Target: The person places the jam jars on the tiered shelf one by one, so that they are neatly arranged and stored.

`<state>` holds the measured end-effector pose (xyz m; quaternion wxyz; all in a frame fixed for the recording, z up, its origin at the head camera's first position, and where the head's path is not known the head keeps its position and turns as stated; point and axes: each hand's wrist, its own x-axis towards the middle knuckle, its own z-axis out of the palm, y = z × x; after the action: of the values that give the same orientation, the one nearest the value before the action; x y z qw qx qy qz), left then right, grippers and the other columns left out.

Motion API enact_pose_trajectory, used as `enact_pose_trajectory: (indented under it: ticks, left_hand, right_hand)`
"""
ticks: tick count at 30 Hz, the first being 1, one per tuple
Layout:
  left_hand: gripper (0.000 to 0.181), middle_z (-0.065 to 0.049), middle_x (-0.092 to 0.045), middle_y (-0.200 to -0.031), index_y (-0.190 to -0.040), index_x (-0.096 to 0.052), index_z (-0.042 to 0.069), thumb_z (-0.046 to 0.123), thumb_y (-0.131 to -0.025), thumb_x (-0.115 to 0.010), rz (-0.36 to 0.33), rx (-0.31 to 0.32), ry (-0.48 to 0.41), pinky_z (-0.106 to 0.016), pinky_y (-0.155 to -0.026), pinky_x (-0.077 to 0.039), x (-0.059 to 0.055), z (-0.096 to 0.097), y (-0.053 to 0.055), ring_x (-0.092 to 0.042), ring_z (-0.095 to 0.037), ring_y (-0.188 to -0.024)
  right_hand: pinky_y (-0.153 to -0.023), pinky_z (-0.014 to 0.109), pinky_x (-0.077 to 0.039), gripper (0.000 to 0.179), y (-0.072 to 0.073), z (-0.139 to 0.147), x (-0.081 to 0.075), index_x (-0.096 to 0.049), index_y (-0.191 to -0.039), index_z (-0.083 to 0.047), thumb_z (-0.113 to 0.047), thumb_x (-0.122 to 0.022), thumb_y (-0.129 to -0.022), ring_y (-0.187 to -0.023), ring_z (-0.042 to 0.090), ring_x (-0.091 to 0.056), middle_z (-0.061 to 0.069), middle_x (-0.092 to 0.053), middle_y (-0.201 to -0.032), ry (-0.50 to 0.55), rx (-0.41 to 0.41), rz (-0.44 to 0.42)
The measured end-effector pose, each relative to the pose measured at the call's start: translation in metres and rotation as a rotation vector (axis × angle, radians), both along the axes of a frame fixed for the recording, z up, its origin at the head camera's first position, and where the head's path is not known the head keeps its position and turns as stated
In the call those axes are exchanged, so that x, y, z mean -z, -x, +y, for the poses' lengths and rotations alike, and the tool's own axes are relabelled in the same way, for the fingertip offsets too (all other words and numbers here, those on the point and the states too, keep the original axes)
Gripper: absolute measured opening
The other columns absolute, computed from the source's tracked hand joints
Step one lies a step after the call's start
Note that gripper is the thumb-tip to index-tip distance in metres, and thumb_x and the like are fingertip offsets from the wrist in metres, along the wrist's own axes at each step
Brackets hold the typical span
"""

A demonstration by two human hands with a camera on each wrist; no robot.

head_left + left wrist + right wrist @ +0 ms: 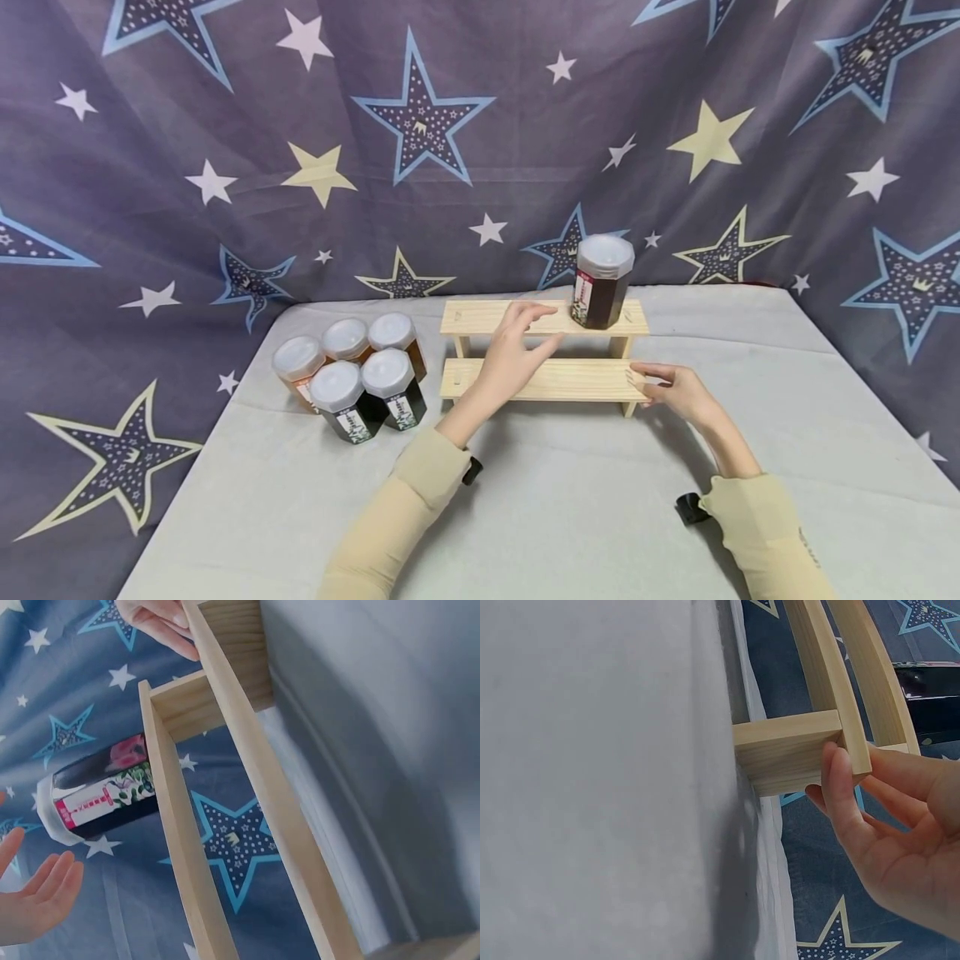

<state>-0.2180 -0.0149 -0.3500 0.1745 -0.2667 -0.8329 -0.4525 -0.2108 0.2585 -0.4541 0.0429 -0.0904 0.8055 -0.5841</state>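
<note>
A two-tier wooden shelf (555, 382) stands on the table. At the right of its upper board, a dark hexagonal jar (600, 292) with a white lid and a red-and-white label stands upright. My left hand (512, 354) is in front of the upper board, left of that jar and apart from it. In the left wrist view, the left hand's spread fingers (56, 881) hold nothing. At the right end of the lower board, my right hand (678, 392) pinches the wood between thumb and fingers; the right wrist view shows this hand (907, 832) close up.
Left of the shelf, several lidded jars stand grouped: amber ones, such as this amber jar (298, 367), behind, and dark ones, such as this dark jar (396, 392), in front. A pale cloth covers the table (570, 517). Behind it hangs a star-patterned curtain (525, 125).
</note>
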Motion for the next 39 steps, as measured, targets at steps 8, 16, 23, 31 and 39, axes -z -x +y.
enact_pose_trajectory:
  ticks: [8,16,23,31,39]
  left_hand:
    - [0.033,-0.004,-0.049,-0.115,-0.112,-0.058,0.012,0.025,-0.082,-0.063,-0.024,-0.026,0.074,-0.034,-0.088,-0.041,0.003,-0.024,-0.010,-0.049,-0.018,-0.104]
    - [0.033,-0.007,-0.050,-0.114,-0.111,-0.058,0.011,0.024,-0.081,-0.064,0.030,-0.072,0.130,-0.040,-0.087,-0.040,0.005,-0.051,-0.018,-0.049,-0.022,-0.106]
    - [0.034,-0.009,-0.048,-0.116,-0.112,-0.058,0.011,0.023,-0.081,-0.063,0.009,-0.099,0.160,-0.042,-0.084,-0.042,0.006,-0.079,-0.026,-0.050,-0.024,-0.104]
    - [0.031,-0.012,-0.050,-0.113,-0.108,-0.059,0.006,0.015,-0.079,-0.066,0.087,-0.126,0.139,-0.042,-0.087,-0.040,0.008,-0.107,-0.034,-0.049,-0.026,-0.104]
    - [0.033,-0.014,-0.049,-0.113,-0.108,-0.058,0.006,0.013,-0.077,-0.068,0.104,-0.191,0.202,-0.045,-0.084,-0.041,0.010,-0.133,-0.042,-0.048,-0.029,-0.104]
  right_hand:
    - [-0.064,0.032,-0.052,0.054,0.004,0.001,0.008,-0.046,-0.119,0.013,-0.018,-0.062,-0.078,-0.067,0.012,-0.063,0.011,-0.061,-0.108,0.024,-0.002,-0.010]
    - [-0.062,0.034,-0.052,0.090,0.019,0.011,0.034,-0.048,-0.120,0.010,-0.054,-0.068,-0.061,-0.067,0.016,-0.064,0.018,-0.059,-0.110,0.073,0.023,-0.031]
    - [-0.063,0.032,-0.052,0.075,0.013,0.006,0.020,-0.045,-0.120,0.013,-0.039,-0.066,-0.071,-0.068,0.013,-0.064,0.027,-0.052,-0.115,0.026,0.007,-0.022]
    - [-0.065,0.038,-0.051,0.042,-0.005,-0.007,-0.010,-0.044,-0.117,0.018,-0.001,-0.053,-0.082,-0.065,0.012,-0.062,0.027,-0.054,-0.111,0.011,0.004,-0.004]
    - [-0.064,0.033,-0.052,0.072,0.013,0.009,0.024,-0.047,-0.120,0.011,-0.040,-0.067,-0.072,-0.067,0.013,-0.064,-0.008,-0.062,-0.102,0.056,0.002,-0.017]
